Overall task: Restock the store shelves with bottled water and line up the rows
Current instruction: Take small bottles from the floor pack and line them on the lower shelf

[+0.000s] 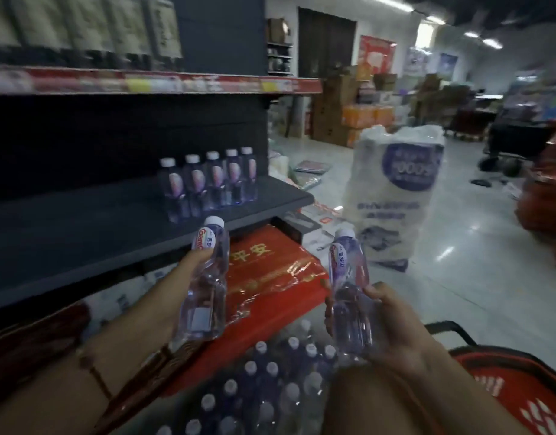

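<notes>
We hold one water bottle per hand: left hand [188,271] fingers curled round the left bottle [204,296], right hand [392,321] wrapped round the right bottle [348,293], both above the open pack [264,387]. Row of five [207,183] stands near the shelf [81,227] edge. Risk, we judge: setting new bottles down too close tips the row off.

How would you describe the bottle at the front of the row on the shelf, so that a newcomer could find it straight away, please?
Start at the dark grey shelf under the red price strip. Near its right end a single row of five white-capped water bottles runs front to back. The front bottle is the leftmost in view, nearest the shelf's front edge, unlike the two bottles held in the hands.
</notes>
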Demonstrator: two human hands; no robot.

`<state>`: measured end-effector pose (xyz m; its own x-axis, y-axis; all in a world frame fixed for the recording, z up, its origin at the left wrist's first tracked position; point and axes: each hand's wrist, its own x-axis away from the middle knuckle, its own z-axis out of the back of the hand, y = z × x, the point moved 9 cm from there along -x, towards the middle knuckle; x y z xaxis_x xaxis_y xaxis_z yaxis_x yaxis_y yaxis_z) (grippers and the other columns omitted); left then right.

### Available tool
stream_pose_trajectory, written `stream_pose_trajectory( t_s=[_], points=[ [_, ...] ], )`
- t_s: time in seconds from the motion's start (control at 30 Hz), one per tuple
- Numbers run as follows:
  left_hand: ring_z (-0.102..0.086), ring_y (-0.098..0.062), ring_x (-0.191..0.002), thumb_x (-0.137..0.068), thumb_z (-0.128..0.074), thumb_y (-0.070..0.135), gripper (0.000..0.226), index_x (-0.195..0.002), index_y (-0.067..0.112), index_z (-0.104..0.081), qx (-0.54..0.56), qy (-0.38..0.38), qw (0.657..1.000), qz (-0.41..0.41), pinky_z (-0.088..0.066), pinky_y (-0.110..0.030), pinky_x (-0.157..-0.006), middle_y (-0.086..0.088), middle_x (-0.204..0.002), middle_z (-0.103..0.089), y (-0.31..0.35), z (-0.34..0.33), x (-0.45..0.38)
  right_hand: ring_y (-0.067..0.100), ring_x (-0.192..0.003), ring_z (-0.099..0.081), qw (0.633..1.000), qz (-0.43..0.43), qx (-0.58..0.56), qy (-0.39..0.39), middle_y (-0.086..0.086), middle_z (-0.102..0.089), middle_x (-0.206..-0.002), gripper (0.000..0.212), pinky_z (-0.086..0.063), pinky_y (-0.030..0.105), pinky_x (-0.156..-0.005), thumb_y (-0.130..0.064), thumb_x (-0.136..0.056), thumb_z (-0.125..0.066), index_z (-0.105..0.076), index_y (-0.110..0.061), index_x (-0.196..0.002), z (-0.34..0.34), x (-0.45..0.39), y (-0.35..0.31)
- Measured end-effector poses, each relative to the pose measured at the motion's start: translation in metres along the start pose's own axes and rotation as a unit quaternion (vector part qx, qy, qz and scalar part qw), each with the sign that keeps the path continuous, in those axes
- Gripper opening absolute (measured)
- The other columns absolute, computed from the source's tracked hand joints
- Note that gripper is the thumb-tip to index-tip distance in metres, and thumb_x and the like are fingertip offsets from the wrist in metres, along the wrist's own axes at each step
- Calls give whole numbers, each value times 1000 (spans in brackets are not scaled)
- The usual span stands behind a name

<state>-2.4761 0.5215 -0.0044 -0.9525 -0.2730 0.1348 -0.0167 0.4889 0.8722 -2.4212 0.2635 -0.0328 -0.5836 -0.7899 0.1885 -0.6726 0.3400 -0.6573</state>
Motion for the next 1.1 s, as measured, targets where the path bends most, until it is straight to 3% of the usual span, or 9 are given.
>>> stream_pose_trajectory(
  t_s=[0.07, 0.17, 0.3, 0.4, 0.5, 0.63, 0.8, 0.93, 1.1],
  points=[
    [-58, -1, -42, -44, -99, 42, 47, -73, 12, -78, -48, 88, 994, 36, -46, -16, -44, 12, -58, -67, 3, 47, 27, 33, -83, -72, 998, -40, 37, 20, 21, -72, -101, 50, -60, 45, -71, -35, -74, -81, -71, -2, -111, -20, -37, 24],
    [-62, -15, -56, -80, -73, 53, 35, -87, 19, -76, -46, 167, 983, 54, -49, -25, -61, 0, -74, -70, -9, 112, 59, 31, -93, -68, 990, -70, 99, 71, 22, -71, -111, 58, -58, 49, -85, -49, -74, -79, -71, -5, -112, -47, -90, 60],
    [-68, -26, -75, -87, -68, 48, 33, -96, 17, -72, -78, 265, 961, 19, -55, -40, -83, -7, -80, -73, 0, 162, 79, 27, -78, -65, 986, -119, 107, 55, 13, -70, -93, 51, -49, 39, -74, -43, -72, -79, -70, -8, -109, -77, -134, 111],
    [-71, -37, -94, -90, -66, 47, 38, -109, 15, -73, -80, 316, 945, 7, -56, -50, -92, -17, -100, -75, 5, 183, 85, 24, -68, -67, 980, -160, 112, 41, 12, -72, -83, 41, -51, 38, -66, -47, -75, -76, -76, -9, -91, -87, -148, 146],
    [-73, -38, -98, -90, -67, 48, 42, -113, 14, -71, -118, 318, 941, -14, -62, -40, -80, -18, -106, -76, 7, 199, 77, 24, -69, -68, 976, -137, 165, 28, 10, -73, -80, 33, -52, 38, -66, -34, -82, -70, -66, -9, -104, -97, -168, 162],
    [-77, -19, -85, -94, -66, 43, 29, -111, 20, -71, -171, 312, 934, -44, -59, -30, -69, -3, -95, -79, 19, 208, 62, 23, -71, -71, 974, -78, 209, 34, 10, -73, -87, 55, -57, 36, -60, -27, -75, -74, -58, -4, -121, -108, -194, 167],
    [-75, -12, -88, -86, -70, 54, 31, -110, 34, -70, -235, 292, 925, -66, -57, -38, -84, 12, -95, -78, 37, 217, 37, 29, -90, -71, 970, -67, 227, 49, 14, -72, -110, 37, -59, 39, -67, -28, -85, -70, -67, -13, -118, -106, -225, 170],
    [-75, -12, -87, -77, -75, 60, 38, -107, 38, -69, -244, 293, 921, -85, -59, -38, -81, 11, -95, -78, 49, 227, 18, 38, -108, -68, 964, -18, 261, 44, 16, -72, -117, 46, -57, 53, -89, -22, -78, -77, -64, -10, -120, -127, -262, 150],
    [-74, -9, -85, -79, -78, 53, 31, -103, 34, -71, -203, 323, 916, -125, -56, -32, -74, 11, -92, -77, 62, 238, 7, 21, -97, -72, 893, 120, 431, 57, 1, -76, -102, 27, -55, 32, -89, -15, -82, -77, -68, -15, -108, -182, -313, 100]
  ],
)
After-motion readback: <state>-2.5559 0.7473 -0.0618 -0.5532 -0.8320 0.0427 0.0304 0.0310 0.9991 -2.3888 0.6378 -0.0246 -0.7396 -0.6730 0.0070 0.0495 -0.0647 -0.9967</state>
